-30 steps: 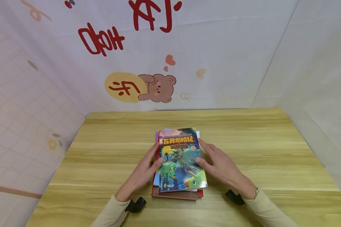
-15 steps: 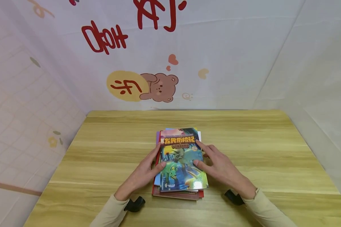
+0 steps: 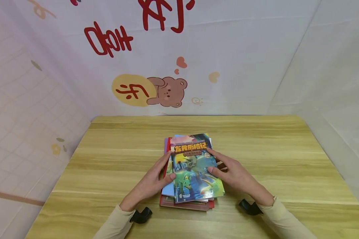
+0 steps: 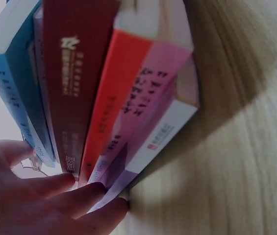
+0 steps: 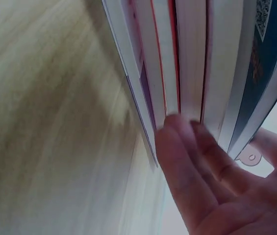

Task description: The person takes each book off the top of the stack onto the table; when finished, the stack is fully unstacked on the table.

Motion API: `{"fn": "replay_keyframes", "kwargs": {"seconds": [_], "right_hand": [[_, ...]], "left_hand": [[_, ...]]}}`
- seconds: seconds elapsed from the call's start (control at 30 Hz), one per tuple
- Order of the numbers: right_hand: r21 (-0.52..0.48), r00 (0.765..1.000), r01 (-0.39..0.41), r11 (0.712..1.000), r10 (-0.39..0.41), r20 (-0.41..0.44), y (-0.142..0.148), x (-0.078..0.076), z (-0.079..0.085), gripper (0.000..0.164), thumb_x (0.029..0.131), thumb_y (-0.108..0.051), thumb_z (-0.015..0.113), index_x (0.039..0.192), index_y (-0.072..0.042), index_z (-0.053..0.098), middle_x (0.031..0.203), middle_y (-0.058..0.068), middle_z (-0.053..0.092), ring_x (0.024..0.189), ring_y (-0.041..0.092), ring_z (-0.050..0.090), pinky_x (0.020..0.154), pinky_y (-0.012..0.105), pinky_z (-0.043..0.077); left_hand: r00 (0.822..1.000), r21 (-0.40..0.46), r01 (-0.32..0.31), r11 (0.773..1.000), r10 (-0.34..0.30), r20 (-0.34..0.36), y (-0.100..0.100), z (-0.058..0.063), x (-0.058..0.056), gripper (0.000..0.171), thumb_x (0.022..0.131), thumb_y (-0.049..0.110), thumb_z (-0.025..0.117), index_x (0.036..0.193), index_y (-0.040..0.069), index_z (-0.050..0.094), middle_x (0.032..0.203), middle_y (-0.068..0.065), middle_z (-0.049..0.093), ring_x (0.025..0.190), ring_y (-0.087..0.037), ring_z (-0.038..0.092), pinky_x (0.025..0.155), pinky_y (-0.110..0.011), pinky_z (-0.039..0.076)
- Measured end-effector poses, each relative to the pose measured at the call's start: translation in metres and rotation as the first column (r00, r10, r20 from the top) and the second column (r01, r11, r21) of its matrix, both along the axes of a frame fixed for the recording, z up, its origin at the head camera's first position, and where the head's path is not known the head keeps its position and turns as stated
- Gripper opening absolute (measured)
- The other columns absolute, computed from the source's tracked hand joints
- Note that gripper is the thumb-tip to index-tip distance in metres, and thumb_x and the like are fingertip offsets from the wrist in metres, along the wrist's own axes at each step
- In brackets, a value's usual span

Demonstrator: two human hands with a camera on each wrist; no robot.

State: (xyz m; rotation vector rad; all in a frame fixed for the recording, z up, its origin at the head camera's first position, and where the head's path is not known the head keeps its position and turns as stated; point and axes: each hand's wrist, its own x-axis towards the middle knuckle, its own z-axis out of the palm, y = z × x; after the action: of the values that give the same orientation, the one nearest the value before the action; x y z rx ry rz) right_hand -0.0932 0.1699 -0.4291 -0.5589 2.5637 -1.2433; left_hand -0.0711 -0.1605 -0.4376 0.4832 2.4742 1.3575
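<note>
A stack of several books lies on the table between my two hands. Its top book (image 3: 194, 179), a glossy dinosaur comic, sits turned and shifted right over the light-blue cover (image 3: 168, 190) below. My left hand (image 3: 148, 184) reaches along the left side, thumb at the comic's left edge. In the left wrist view its fingers extend by a maroon spine (image 4: 77, 68), a red-and-pink spine (image 4: 128, 83) and a blue spine (image 4: 18, 93). My right hand (image 3: 239, 176) lies at the right side, thumb over the comic's cover; its fingertips are right at the page edges (image 5: 192, 63).
The wood-grain table (image 3: 122, 139) spreads around the stack. A white printed cloth (image 3: 242, 59) with a bear picture (image 3: 169, 93) hangs behind it, and pale cloth sides stand left and right. Black wrist mounts (image 3: 141, 215) sit under both wrists.
The top comic has slid to the right and turned slightly, uncovering more of the light-blue cover at its left. My right hand has moved a little right; the left hand has barely moved.
</note>
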Motion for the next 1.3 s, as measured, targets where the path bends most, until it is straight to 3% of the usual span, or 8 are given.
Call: {"fn": "replay_keyframes", "kwargs": {"seconds": [0.2,0.4,0.57,0.77,0.93,1.1,1.3], "right_hand": [[-0.011,1.0,0.002,1.0,-0.002,0.022,0.001,0.001,0.002,0.066,0.104,-0.042,0.063,0.162,-0.023,0.039,0.113,0.007,0.067,0.088,0.012,0.07,0.078,0.032,0.058],[-0.146,0.998,0.044,0.988,-0.036,0.053,0.002,0.005,0.005,0.057,0.104,-0.028,0.067,0.156,-0.014,0.048,0.142,0.023,0.056,0.09,0.017,0.072,0.072,0.031,0.059],[-0.286,0.987,0.088,0.954,-0.045,0.155,0.009,0.006,0.01,0.053,0.105,-0.018,0.064,0.155,-0.012,0.049,0.152,0.028,0.044,0.091,0.023,0.073,0.069,0.033,0.061],[-0.395,0.965,0.137,0.909,-0.032,0.26,0.02,0.003,0.02,0.05,0.107,-0.019,0.059,0.156,-0.016,0.048,0.148,0.026,0.048,0.08,0.032,0.074,0.067,0.041,0.063],[-0.487,0.941,0.179,0.855,-0.004,0.339,0.028,0.003,0.027,0.053,0.108,-0.022,0.057,0.159,-0.015,0.044,0.149,0.025,0.048,0.09,0.036,0.074,0.075,0.046,0.062],[-0.543,0.942,0.218,0.811,-0.028,0.335,0.033,0.003,0.031,0.053,0.109,-0.02,0.056,0.159,-0.011,0.042,0.147,0.022,0.05,0.094,0.033,0.074,0.076,0.045,0.062],[-0.531,0.944,0.288,0.797,-0.144,0.296,0.042,-0.001,0.037,0.051,0.108,-0.022,0.058,0.157,-0.013,0.047,0.152,0.013,0.042,0.092,0.02,0.071,0.073,0.034,0.062]], "left_hand": [[0.998,0.012,0.0,1.0,-0.001,0.07,-0.001,-0.001,0.001,0.088,0.101,0.047,0.065,0.168,0.032,0.011,0.174,-0.007,0.008,0.157,-0.038,0.013,0.117,-0.069,0.023],[0.999,-0.012,-0.015,1.0,0.016,0.045,0.004,-0.002,0.001,0.093,0.097,0.05,0.07,0.168,0.029,0.013,0.173,-0.01,0.011,0.155,-0.042,0.017,0.115,-0.07,0.026],[0.999,-0.047,-0.027,0.999,0.028,0.023,0.008,-0.003,0.002,0.097,0.095,0.05,0.072,0.168,0.025,0.014,0.172,-0.012,0.014,0.154,-0.042,0.02,0.116,-0.068,0.027],[0.999,-0.079,-0.054,0.995,0.054,0.006,0.011,-0.001,0.003,0.097,0.094,0.051,0.073,0.168,0.025,0.017,0.172,-0.01,0.017,0.154,-0.04,0.023,0.117,-0.066,0.027],[0.997,-0.1,-0.082,0.992,0.083,0.007,0.013,0.0,0.005,0.099,0.09,0.055,0.075,0.167,0.029,0.02,0.171,-0.007,0.021,0.154,-0.036,0.026,0.117,-0.064,0.03],[0.995,-0.11,-0.097,0.989,0.097,-0.01,0.014,0.0,0.005,0.101,0.088,0.058,0.077,0.167,0.028,0.022,0.17,-0.007,0.024,0.153,-0.035,0.027,0.117,-0.062,0.031],[0.994,-0.125,-0.104,0.987,0.101,-0.031,0.017,0.0,0.006,0.103,0.085,0.059,0.078,0.167,0.027,0.023,0.17,-0.008,0.026,0.152,-0.037,0.03,0.115,-0.065,0.032]]}}
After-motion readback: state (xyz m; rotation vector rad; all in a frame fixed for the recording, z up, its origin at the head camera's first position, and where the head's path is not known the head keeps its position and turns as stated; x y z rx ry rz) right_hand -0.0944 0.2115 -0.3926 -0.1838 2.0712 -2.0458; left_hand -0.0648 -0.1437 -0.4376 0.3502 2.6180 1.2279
